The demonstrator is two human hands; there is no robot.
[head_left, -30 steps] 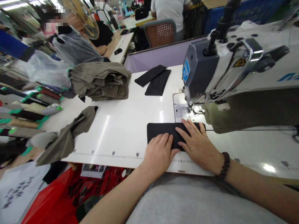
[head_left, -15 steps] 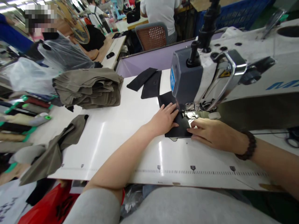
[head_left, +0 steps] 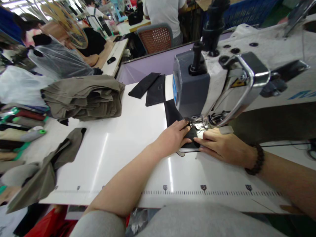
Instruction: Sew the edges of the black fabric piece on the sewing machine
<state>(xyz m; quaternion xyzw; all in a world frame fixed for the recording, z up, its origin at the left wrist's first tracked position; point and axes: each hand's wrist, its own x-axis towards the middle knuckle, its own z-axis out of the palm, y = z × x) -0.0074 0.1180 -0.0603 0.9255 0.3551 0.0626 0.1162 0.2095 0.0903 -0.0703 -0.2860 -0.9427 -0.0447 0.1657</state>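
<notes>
On glossy tabletop [head_left: 133, 125], smooth black cloth [head_left: 171, 113], left hand [head_left: 172, 136] atop

Worktable [head_left: 133, 141] across middle of frame; sewing machine [head_left: 219, 79] on it, filling right side; fabric piece [head_left: 171, 113] just right of centre, beside presser foot [head_left: 198, 126], left hand [head_left: 172, 135] on top, right hand [head_left: 223, 144] at its right edge; two fabric flaps [head_left: 156, 90] above centre, behind fabric piece; cloth stack [head_left: 89, 98] left of flaps; loose cloth [head_left: 39, 184] lower left, before cloth stack; thread spools [head_left: 18, 134] at left edge; chair [head_left: 156, 39] top centre, beyond worktable
</notes>
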